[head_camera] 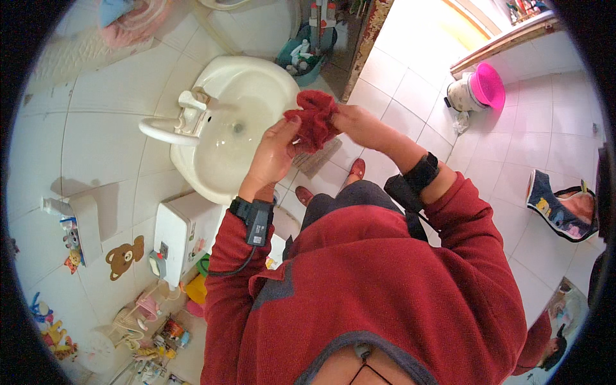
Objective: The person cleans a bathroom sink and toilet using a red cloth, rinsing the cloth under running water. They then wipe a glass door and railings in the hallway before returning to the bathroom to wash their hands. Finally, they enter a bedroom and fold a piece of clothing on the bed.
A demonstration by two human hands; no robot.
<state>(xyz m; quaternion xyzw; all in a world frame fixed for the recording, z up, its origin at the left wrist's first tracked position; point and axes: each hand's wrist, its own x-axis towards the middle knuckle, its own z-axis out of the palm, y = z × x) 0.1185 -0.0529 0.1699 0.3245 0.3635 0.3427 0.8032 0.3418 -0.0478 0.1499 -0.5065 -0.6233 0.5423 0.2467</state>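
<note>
A crumpled dark red cloth (314,122) is held in the air between my two hands, just past the near right rim of a white ceramic washbasin (226,168). My left hand (273,154) pinches the cloth's left side with thumb and fingers. On its right side my right hand (361,126) grips a bunched fold, with the fingertips partly hidden by the cloth. The basin's drain (237,127) is visible, and a little water seems to lie in the bowl. A white faucet (191,113) stands at the basin's wall side.
A white toilet tank (185,231) stands below the basin. Beyond the basin is a teal bucket (301,62) with bottles. A grey mat (317,159) lies on the tiles by my feet. A pink basin (488,86) leans by the far right wall, and a fabric pouch (560,207) hangs nearer.
</note>
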